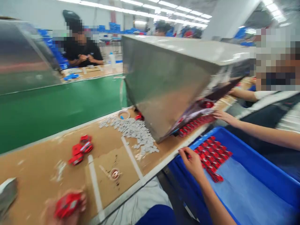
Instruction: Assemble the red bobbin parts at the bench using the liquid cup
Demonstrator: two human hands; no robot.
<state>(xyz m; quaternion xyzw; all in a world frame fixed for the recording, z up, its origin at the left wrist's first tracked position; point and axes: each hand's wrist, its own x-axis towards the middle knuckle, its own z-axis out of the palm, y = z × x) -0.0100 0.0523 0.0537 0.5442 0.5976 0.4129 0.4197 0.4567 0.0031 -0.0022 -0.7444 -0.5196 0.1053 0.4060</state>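
Note:
At the lower left, my left hand (79, 203) is closed around a red plastic part (67, 204) with a pale patch, blurred by motion. My right hand (193, 164) hangs over the near corner of a blue bin (262, 159), beside the table edge. Its fingers are curled together; whatever they hold, if anything, is hidden. Under and beyond that hand, rows of red parts (213, 153) lie in the bin on a bluish liner sheet. A small pile of similar red parts (81, 150) sits on the table ahead of my left hand.
Many small grey pieces (138, 134) are spread beside a tape roll (123, 115). A small round cup (114, 174) stands between white tape strips. A large metal hood (168, 84) overhangs the table. A co-worker's hand (225, 117) reaches in at right; another person (82, 50) sits opposite.

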